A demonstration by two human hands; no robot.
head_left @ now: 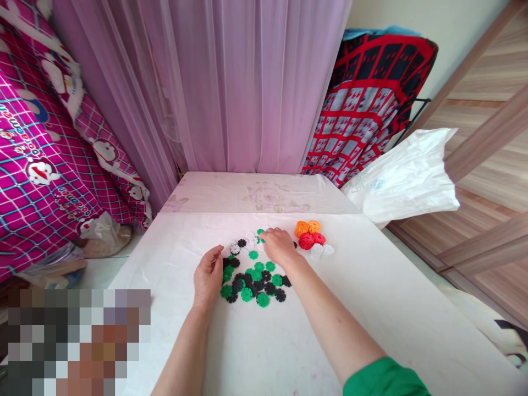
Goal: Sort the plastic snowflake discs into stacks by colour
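My left hand (208,276) is at the left edge of a loose spread of plastic notched building discs. Its thumb and fingertips come together in a pinch; what they hold, if anything, is too small to make out. Over the far side of the spread reaches my right hand (279,245), its fingertips closed at a green notched disc (260,232). White notched discs (249,242) lie between the hands. Nearer to me, green notched discs (263,299) and black notched discs (280,295) overlap in a mixed heap. Some discs are hidden behind both hands.
Right of my right hand sit orange discs (302,228), red discs (306,241) and a few white ones (317,251) in small groups. A white plastic bag (408,176) stands at the table's (355,275) right edge. A lilac curtain (247,82) hangs behind.
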